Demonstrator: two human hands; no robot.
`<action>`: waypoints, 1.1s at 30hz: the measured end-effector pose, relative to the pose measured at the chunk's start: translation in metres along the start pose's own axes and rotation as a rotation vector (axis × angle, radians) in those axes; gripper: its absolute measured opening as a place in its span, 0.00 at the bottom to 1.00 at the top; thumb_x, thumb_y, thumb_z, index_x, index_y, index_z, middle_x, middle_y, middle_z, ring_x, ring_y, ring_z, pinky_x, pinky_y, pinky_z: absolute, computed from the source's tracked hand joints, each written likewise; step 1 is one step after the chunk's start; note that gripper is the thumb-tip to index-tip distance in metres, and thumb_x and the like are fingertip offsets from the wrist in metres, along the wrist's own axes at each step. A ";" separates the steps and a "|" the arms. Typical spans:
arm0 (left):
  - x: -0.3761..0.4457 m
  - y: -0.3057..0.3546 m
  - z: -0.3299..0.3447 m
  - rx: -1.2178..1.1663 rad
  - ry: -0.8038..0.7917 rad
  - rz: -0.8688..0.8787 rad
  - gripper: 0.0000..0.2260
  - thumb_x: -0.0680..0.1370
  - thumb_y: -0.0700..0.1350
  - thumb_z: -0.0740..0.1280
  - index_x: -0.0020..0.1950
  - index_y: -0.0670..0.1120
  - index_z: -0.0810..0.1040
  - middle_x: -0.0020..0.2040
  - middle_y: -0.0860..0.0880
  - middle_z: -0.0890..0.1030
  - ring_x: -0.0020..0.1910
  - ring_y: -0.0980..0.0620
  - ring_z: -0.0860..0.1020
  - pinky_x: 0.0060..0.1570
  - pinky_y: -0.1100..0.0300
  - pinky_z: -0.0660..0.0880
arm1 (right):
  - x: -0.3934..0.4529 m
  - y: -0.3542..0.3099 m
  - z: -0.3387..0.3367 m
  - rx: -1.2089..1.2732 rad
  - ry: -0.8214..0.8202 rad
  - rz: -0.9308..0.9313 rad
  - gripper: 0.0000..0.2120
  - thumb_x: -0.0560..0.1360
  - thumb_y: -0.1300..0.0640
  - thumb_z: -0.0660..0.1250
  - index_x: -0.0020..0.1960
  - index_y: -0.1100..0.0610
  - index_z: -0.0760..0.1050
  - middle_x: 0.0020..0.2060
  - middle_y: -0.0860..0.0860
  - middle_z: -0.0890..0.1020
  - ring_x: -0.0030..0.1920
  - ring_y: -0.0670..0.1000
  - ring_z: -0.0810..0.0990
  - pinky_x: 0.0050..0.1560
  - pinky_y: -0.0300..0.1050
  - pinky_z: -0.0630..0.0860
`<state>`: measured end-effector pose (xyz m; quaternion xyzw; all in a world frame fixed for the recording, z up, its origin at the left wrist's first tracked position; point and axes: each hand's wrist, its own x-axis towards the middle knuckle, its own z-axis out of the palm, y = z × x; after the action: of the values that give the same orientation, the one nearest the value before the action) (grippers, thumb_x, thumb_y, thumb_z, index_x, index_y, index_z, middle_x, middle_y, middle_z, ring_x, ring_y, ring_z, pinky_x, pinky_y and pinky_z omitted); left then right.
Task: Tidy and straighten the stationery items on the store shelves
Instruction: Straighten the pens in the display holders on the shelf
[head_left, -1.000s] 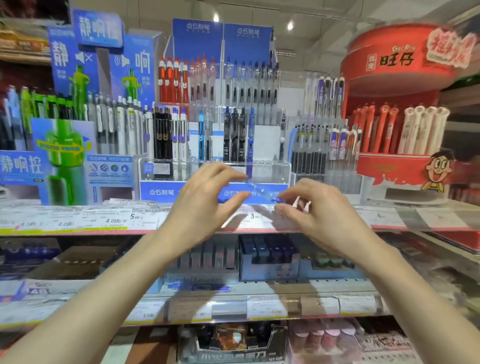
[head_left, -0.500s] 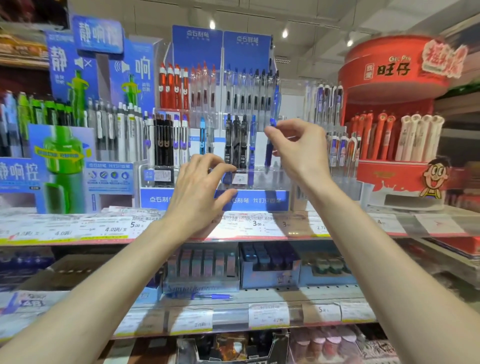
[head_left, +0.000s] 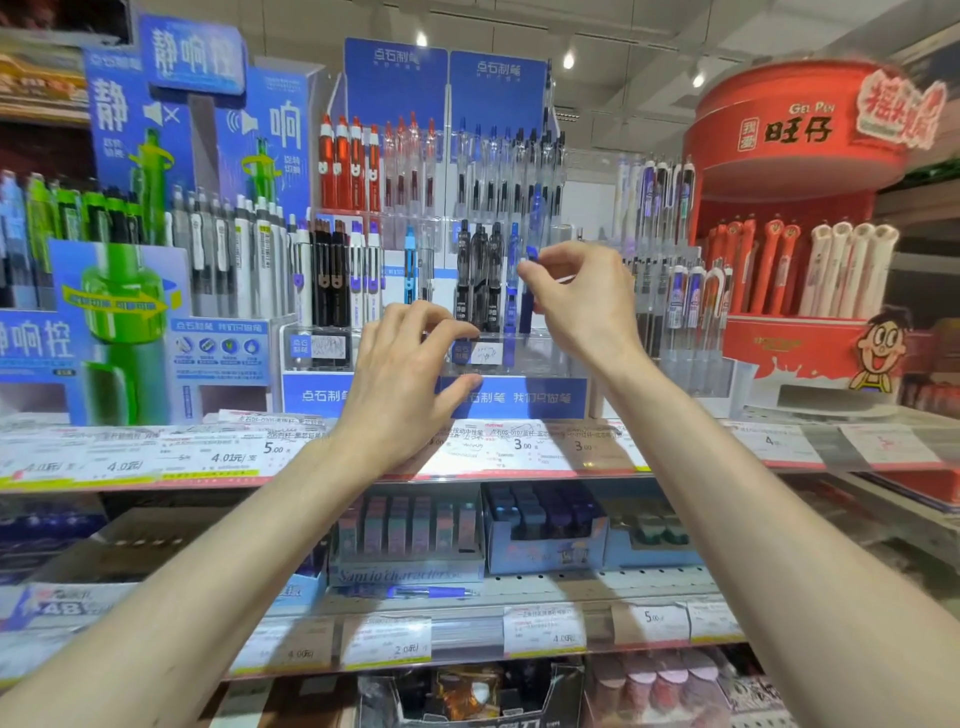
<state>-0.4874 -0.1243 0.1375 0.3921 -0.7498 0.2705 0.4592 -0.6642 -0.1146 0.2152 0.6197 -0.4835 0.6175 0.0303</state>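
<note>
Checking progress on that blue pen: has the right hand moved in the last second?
Yes. The right hand rose from the price-tag rail to the clear pen rack, holding the blue pen.

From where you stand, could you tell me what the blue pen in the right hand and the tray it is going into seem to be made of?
Blue pen: probably translucent blue plastic, since light shows through its barrel. Tray: looks like clear glossy acrylic; the pens and labels behind its front wall stay visible. Right hand pinches the pen.

- right hand (head_left: 582, 306) up at clear blue pen display (head_left: 519, 358), thumb and forefinger pinched on top of a blue pen (head_left: 529, 291) standing upright in the middle tier
- left hand (head_left: 410, 374) lower, fingers curled, empty, at display front
- red gel pen stand (head_left: 800, 358) at right
- price-tag shelf edge (head_left: 208, 457) below
</note>
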 end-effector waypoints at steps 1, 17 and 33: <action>0.000 0.000 0.000 -0.002 0.001 0.001 0.19 0.74 0.54 0.73 0.63 0.50 0.77 0.57 0.50 0.75 0.59 0.46 0.71 0.57 0.54 0.63 | 0.000 0.001 0.000 -0.018 -0.014 0.006 0.11 0.75 0.47 0.70 0.51 0.54 0.84 0.40 0.46 0.85 0.40 0.48 0.85 0.52 0.52 0.82; -0.001 0.000 0.002 -0.017 0.004 0.001 0.19 0.75 0.54 0.72 0.63 0.50 0.76 0.58 0.49 0.75 0.60 0.47 0.70 0.57 0.53 0.63 | -0.006 0.001 -0.010 -0.283 -0.142 -0.003 0.06 0.74 0.56 0.73 0.50 0.56 0.83 0.41 0.48 0.85 0.47 0.48 0.83 0.60 0.50 0.78; -0.021 0.000 -0.014 -0.215 0.050 0.018 0.13 0.77 0.44 0.71 0.61 0.45 0.79 0.58 0.49 0.77 0.60 0.48 0.73 0.62 0.54 0.70 | -0.053 0.008 -0.021 -0.191 -0.065 -0.170 0.17 0.78 0.51 0.67 0.64 0.53 0.75 0.56 0.47 0.82 0.53 0.46 0.80 0.60 0.52 0.77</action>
<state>-0.4756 -0.1065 0.1249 0.3271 -0.7663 0.2021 0.5147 -0.6723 -0.0755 0.1731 0.6722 -0.4868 0.5435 0.1256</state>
